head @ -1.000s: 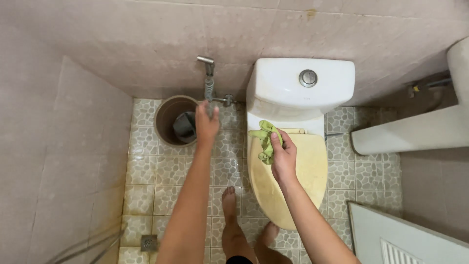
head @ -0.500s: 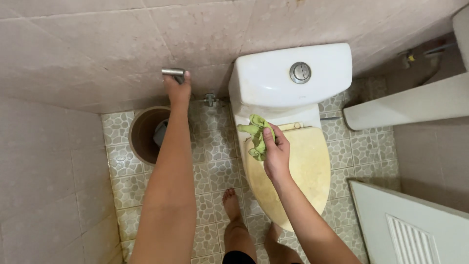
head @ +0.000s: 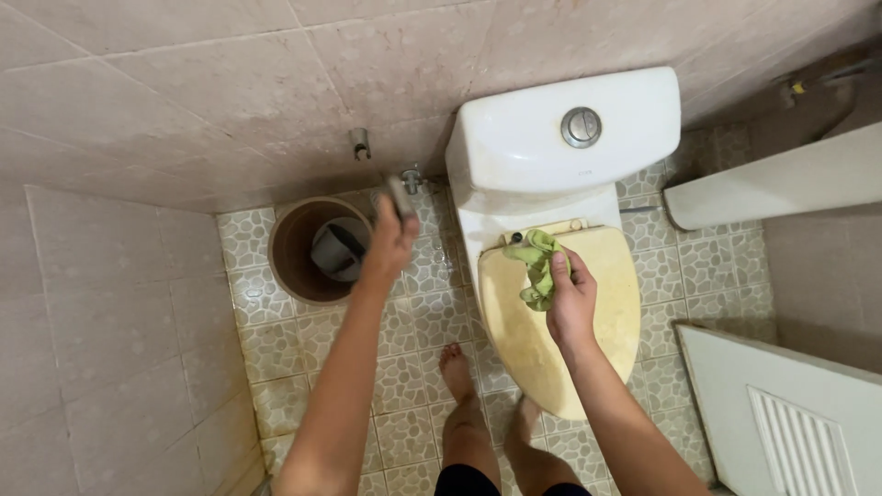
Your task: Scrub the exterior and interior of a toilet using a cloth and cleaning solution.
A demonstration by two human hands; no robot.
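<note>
Spray nozzle [head: 401, 197] | clenched in left hand [head: 390, 246], above bin [head: 292, 241] | green cloth [head: 540, 265] | bunched in right hand [head: 571, 305], over closed yellowed toilet lid [head: 606, 303]

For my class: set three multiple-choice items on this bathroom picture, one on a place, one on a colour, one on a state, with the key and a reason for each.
1. Where is the brown waste bin?
A. left of the toilet
B. on the cistern
C. behind the door

2. What colour is the cloth in the right hand?
A. red
B. green
C. black

3. How is the toilet lid?
A. removed
B. raised
C. closed

Key: 1 A, it stands on the floor beside the bowl; 2 B, the cloth is light green; 3 C, the yellowed lid lies flat. The left hand holds the metal sprayer.
</note>
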